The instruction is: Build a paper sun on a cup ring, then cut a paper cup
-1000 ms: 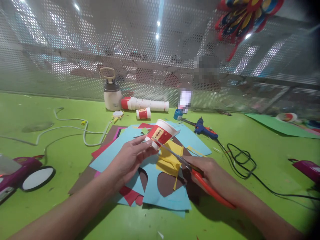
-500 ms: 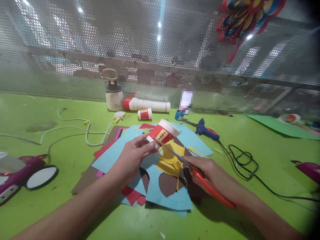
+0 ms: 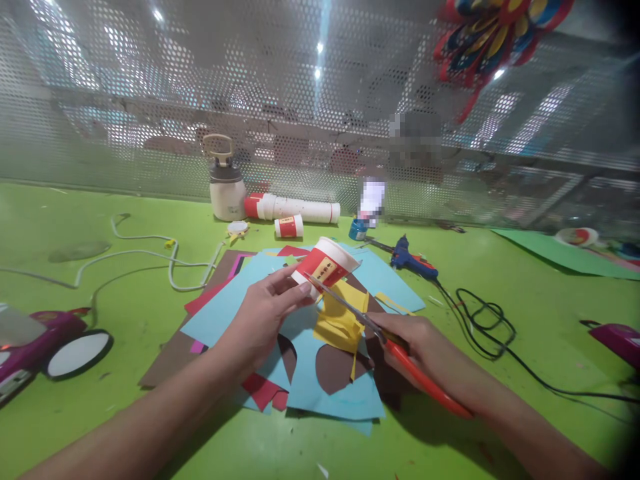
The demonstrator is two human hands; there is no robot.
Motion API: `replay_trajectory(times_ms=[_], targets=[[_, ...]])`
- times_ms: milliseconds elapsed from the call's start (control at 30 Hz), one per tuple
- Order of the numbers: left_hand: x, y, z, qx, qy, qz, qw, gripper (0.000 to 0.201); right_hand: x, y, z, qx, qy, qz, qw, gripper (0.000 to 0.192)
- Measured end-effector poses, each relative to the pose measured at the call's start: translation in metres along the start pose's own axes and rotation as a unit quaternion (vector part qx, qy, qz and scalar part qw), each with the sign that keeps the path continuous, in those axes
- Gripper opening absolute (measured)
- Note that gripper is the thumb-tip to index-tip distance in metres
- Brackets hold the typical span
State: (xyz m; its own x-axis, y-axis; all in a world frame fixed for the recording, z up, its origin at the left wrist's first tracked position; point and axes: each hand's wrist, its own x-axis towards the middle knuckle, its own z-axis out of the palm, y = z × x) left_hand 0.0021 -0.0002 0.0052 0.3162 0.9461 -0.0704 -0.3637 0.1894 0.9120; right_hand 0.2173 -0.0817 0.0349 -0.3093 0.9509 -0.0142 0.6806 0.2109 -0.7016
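Note:
My left hand (image 3: pixel 273 303) grips a red and white paper cup (image 3: pixel 325 263) near its base, tilted with its mouth toward the upper right. In my right hand (image 3: pixel 415 343) is a pair of scissors (image 3: pixel 400 353) with red handles. Their blades reach up to the left and meet the cup's lower side near my left fingertips; whether they cut into it I cannot tell. Below the cup lie crumpled yellow paper (image 3: pixel 340 317) and light blue paper (image 3: pixel 340 397) with cut-out holes, over a brown sheet (image 3: pixel 170 357).
A second paper cup (image 3: pixel 289 227), a stack of cups (image 3: pixel 300 209) and a spray bottle (image 3: pixel 228 197) stand or lie at the back. To the right is a blue glue gun (image 3: pixel 413 259) with a looping black cord (image 3: pixel 480 327). A white cable (image 3: pixel 175 267) winds at left.
Both hands, the cup and the scissors keep nearly the same pose. The whole view has shifted very slightly.

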Motion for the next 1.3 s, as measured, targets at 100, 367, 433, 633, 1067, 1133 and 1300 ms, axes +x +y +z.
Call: replay_trajectory(times_ms=[100,367,433,633,1067,1133,1300], targets=[[0.001,-0.001,-0.001,-0.01,-0.001,0.004,1.0,0.038,-0.001,0.002,0.001,0.0,-0.001,0.009,1.0,0.018],[0.003,-0.001,-0.002,0.019,0.006,0.014,1.0,0.052,0.002,0.02,0.005,-0.043,0.021,-0.038,0.998,0.025],[0.001,0.0,0.0,0.02,0.008,0.02,1.0,0.054,0.002,0.017,0.005,-0.037,0.017,-0.031,0.999,0.023],[-0.002,0.001,0.004,0.013,0.02,0.033,0.999,0.052,0.0,0.011,0.004,-0.042,0.025,-0.016,0.999,0.023],[-0.003,0.001,0.003,0.028,0.028,0.044,0.998,0.053,0.002,0.005,0.004,0.0,0.021,-0.009,1.0,0.015],[-0.004,0.002,0.004,0.031,0.035,0.047,0.998,0.052,0.002,0.006,0.005,0.002,0.022,-0.018,1.0,0.016],[-0.003,0.003,0.004,0.029,0.038,0.06,0.997,0.049,0.002,0.011,0.01,0.01,0.033,-0.023,0.999,0.018]])
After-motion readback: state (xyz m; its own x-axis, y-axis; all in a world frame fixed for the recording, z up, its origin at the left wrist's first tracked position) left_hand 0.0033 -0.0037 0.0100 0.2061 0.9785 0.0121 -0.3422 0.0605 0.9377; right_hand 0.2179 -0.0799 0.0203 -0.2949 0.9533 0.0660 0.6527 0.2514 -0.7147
